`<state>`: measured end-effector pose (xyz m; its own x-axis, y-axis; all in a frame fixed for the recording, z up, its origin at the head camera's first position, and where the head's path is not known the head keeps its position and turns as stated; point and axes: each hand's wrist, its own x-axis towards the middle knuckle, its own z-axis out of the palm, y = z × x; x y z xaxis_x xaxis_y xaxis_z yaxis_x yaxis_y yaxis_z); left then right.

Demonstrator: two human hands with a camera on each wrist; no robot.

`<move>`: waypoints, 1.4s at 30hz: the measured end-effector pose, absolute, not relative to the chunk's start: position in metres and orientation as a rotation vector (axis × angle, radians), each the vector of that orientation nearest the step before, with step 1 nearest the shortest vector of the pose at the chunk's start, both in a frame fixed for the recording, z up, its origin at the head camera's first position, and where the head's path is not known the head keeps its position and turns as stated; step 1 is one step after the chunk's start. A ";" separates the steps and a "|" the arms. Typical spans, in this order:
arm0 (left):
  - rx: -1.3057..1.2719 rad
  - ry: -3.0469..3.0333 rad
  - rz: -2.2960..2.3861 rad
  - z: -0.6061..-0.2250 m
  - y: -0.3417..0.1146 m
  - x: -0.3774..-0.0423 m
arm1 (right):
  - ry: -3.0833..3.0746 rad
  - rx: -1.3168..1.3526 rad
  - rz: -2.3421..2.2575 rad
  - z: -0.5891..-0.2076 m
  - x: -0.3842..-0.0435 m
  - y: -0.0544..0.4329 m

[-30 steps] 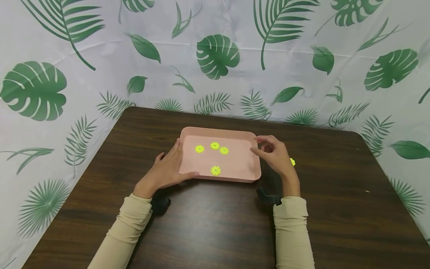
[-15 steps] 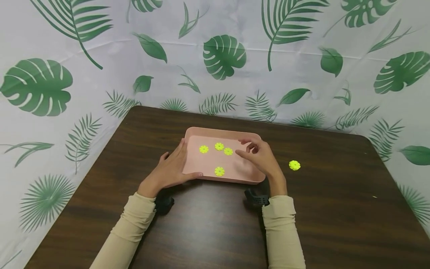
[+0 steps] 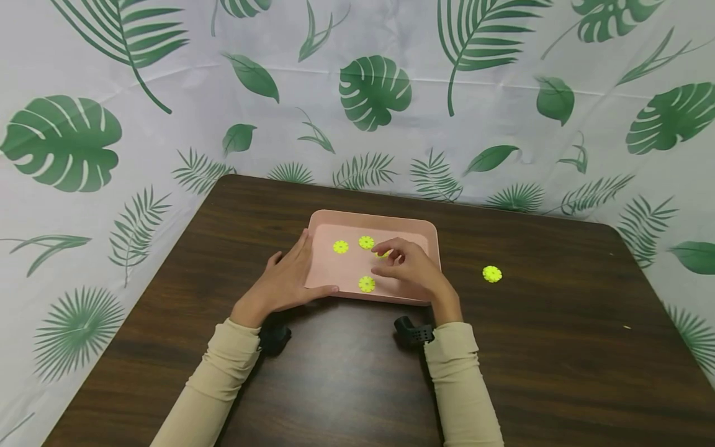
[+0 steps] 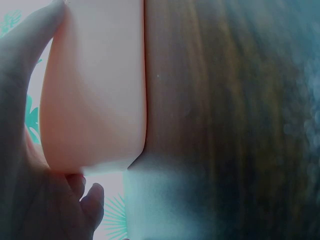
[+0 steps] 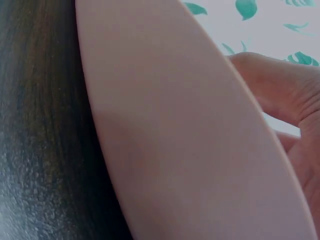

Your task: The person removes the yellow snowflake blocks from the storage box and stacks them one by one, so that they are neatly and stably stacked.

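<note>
A shallow pink tray (image 3: 346, 270) lies on the table with several bright yellow notched discs in it. My left hand (image 3: 282, 279) rests against its front left corner, fingers straight along the left side and thumb on the front rim. Over the right half of the tray hovers my right hand (image 3: 410, 264), fingers bent and thumb apart from them, with nothing seen between. It partly covers one yellow disc (image 3: 383, 253). Another disc (image 3: 367, 284) lies by the front wall, near the thumb. In the right wrist view, the tray's outer wall (image 5: 175, 125) hides the fingertips.
A small cluster of yellow discs (image 3: 492, 274) sits on the dark wooden table (image 3: 547, 347) right of the tray. A tiny pale scrap (image 3: 627, 327) lies farther right. A leaf-patterned cloth (image 3: 301, 112) hangs behind the table.
My right hand has moved left from the tray's right edge to over its inside, uncovering the disc cluster on the table. My left hand stays at the corner. The head view has shifted slightly.
</note>
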<state>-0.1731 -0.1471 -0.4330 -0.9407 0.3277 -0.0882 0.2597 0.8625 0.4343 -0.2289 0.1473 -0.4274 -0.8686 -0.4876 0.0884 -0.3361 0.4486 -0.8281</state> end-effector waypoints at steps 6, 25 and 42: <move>0.464 2.883 0.642 -0.434 -0.147 -0.173 | 2.470 -0.767 -1.261 -0.429 -0.227 0.146; 0.458 2.882 0.664 -0.436 -0.146 -0.172 | 2.463 -0.838 -1.056 -0.433 -0.223 0.136; 0.461 2.885 0.657 -0.436 -0.147 -0.172 | 2.501 -0.713 -1.156 -0.437 -0.220 0.138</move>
